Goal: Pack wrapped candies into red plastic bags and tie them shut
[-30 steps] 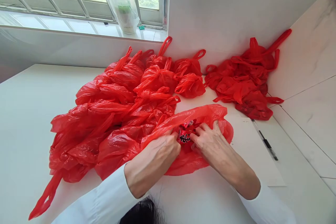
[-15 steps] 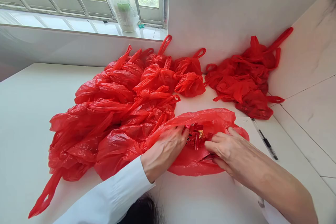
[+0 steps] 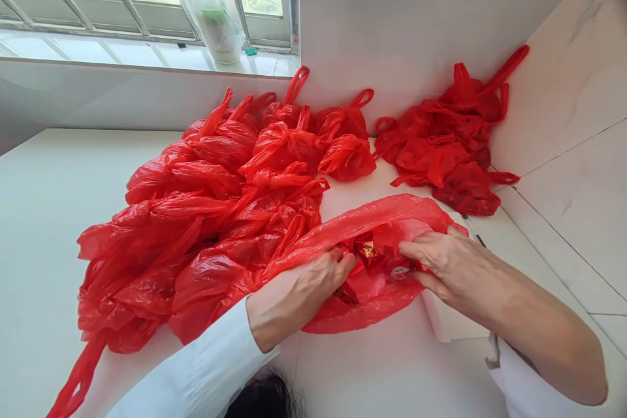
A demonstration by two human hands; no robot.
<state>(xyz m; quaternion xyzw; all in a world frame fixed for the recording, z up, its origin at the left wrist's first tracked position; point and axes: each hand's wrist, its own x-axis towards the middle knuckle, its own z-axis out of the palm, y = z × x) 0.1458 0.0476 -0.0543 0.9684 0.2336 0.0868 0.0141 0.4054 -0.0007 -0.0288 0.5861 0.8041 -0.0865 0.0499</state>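
A red plastic bag (image 3: 382, 209) lies on its side on the table, its mouth spread wide toward me. Inside are small wrapped items, among them a shiny red-and-gold wrapper (image 3: 368, 248) and a piece with a round white label (image 3: 400, 272). My left hand (image 3: 311, 284) reaches into the left of the mouth, fingers curled on the plastic. On the right side, my right hand (image 3: 441, 264) grips the bag, its thumb and forefinger near the labelled piece. My fingertips are partly hidden by the plastic.
Several knotted red bags (image 3: 196, 209) are heaped at the left, beside the open one. More red bags (image 3: 445, 137) pile against the wall at the back right. A white pad (image 3: 441, 320) and a pen (image 3: 480, 240) lie partly under my right arm. A wrapped glass (image 3: 218, 32) stands on the windowsill.
My right hand has shifted a little right, and the bag's mouth is wider. The items inside have moved, and the round white label now shows. The camera view has turned slightly.
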